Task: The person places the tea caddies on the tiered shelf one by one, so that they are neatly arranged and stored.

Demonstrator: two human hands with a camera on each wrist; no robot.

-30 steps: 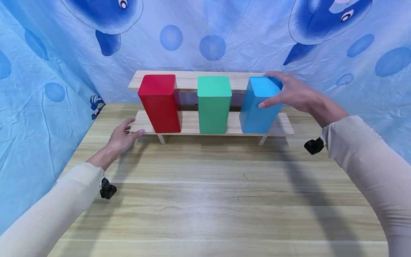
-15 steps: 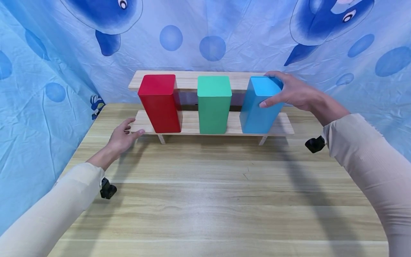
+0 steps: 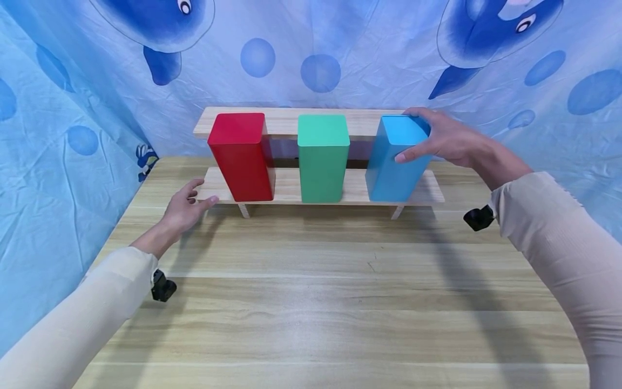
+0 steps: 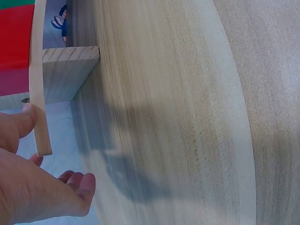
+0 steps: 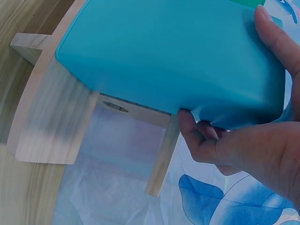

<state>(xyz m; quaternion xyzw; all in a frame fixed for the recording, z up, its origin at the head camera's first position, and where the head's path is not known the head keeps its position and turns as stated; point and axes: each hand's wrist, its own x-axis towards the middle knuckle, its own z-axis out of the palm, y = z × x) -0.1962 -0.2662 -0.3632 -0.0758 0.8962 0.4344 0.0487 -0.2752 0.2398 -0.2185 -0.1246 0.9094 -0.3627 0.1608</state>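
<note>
My right hand point(image 3: 449, 139) grips the upper part of a tall blue box point(image 3: 399, 173), thumb on its front side and fingers behind it. In the right wrist view, the fingers bend against one wall of the box. The box stands at the right end of the lower board of a wooden shelf point(image 3: 288, 181). My left hand point(image 3: 183, 210) is at the left end of that board, its thumb tip at the front edge and its other fingers loosely bent. A green box point(image 3: 322, 174) stands mid-board, and a red box point(image 3: 247, 174) stands to its left.
The shelf's upper board point(image 3: 330, 120) runs behind the boxes. Short legs point(image 3: 244, 210) carry the shelf on a wood-grain table point(image 3: 301, 302). A blue curtain point(image 3: 291, 32) with dolphin prints hangs behind and at the left side.
The blue box has shifted slightly to the right along the board with my right hand. My left hand, the red box and the green box keep their places.
</note>
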